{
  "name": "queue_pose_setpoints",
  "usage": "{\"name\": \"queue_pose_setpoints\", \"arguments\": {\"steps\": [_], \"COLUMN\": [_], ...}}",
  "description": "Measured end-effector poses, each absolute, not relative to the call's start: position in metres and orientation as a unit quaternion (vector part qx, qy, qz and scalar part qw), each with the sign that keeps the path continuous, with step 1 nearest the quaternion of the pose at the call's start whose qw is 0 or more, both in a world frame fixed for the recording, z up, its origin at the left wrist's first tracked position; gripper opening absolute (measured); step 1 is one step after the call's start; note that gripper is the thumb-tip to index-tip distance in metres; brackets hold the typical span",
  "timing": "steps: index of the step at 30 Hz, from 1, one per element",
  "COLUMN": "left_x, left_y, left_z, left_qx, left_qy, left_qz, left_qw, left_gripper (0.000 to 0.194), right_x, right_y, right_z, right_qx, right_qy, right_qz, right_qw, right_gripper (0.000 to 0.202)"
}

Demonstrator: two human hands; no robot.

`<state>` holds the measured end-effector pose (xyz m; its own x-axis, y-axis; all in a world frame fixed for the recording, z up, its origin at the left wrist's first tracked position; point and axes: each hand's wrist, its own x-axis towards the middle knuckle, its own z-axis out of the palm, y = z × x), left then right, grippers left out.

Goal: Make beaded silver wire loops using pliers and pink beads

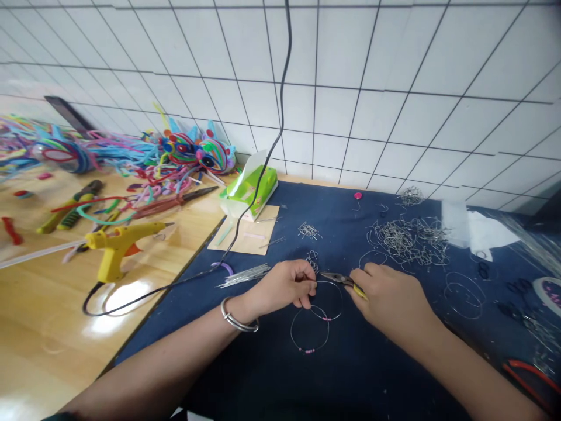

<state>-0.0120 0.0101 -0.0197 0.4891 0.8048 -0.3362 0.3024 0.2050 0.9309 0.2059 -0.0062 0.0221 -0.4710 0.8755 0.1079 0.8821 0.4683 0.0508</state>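
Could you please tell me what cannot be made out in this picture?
Head view, pliers: largely covered by the right hand.
Head view, wire hoop: the pinched part is hidden by the left hand.
Head view, round tub: cut off by the right edge.
Head view, striped ball at far left: details blurred.

Closed off behind the table (48,327) by a white wall (346,117), ruled into a grid by thin dark lines. Topped with pale, glossy wood at the table's left; covered with dark blue cloth (245,374) across its middle and right. Brightly lit, with white glare (120,289) on the bare wood at the table's left.
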Motion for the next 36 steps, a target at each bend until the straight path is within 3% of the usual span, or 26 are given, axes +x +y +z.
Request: {"name": "queue_pose_setpoints", "arguments": {"steps": [26, 31, 36], "left_x": [-0.013, -0.012, -0.013], "left_y": [0.011, 0.010, 0.010], "left_z": [-0.013, -0.005, -0.001], "left_qx": [0.649, 0.693, 0.695], "left_qy": [0.469, 0.455, 0.434], "left_qz": [0.226, 0.223, 0.226], "left_qw": [0.555, 0.513, 0.527], "left_gripper": [0.012, 0.012, 0.012], "right_x": [0.206, 0.213, 0.229], "right_y": [-0.013, -0.009, 0.007], "right_z": [0.036, 0.042, 0.049], "right_qx": [-0.511, -0.511, -0.487], "right_qy": [-0.857, -0.859, -0.865], "right_qz": [-0.067, -0.012, 0.120], "right_qw": [0.017, 0.010, 0.010], "right_gripper": [0.015, 0.012, 0.017]}}
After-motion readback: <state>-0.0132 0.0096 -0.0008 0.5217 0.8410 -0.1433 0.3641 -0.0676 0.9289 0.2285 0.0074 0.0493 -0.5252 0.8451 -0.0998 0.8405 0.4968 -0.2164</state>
